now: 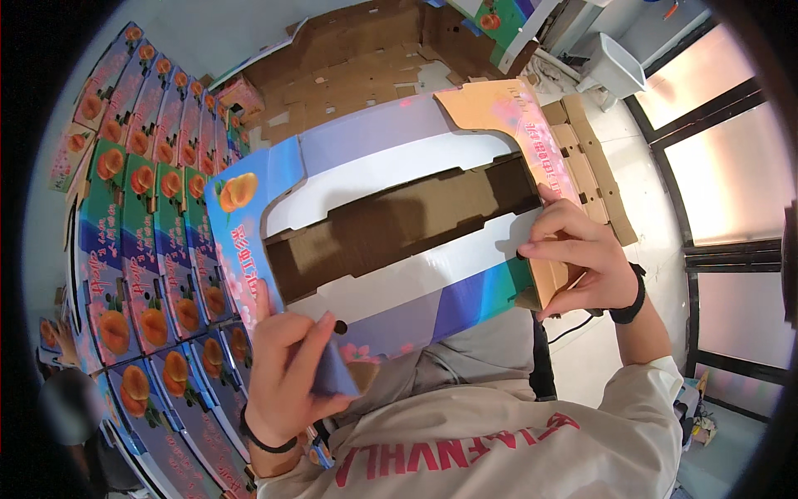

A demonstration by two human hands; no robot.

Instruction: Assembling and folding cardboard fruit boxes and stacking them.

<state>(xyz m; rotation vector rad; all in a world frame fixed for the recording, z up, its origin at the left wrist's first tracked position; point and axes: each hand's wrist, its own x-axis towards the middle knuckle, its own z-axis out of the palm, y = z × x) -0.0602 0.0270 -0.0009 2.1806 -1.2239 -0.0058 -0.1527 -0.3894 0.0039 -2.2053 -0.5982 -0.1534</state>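
Observation:
A printed cardboard fruit box (pixel 378 295) in blue, purple, green and orange, with peach pictures on it, is tilted in front of my body. Its top is partly open, showing a bare brown inside between white inner flaps. My left hand (pixel 287 366) grips the near left corner, thumb and fingers around the blue edge. At the near right corner my right hand (pixel 586 258) pinches the orange end panel, its fingers reaching over the edge onto the white flap. Both wrists wear dark bands. The box's underside is hidden.
Tall stacks of printed fruit boxes (pixel 158 249) stand close on my left. Another person's hand (pixel 60 343) shows beyond them at the far left. Flat brown cardboard (pixel 332 79) lies ahead, with more cardboard sheets (pixel 594 166) at right. A white basin (pixel 615 66) stands near framed glass panels (pixel 719 183).

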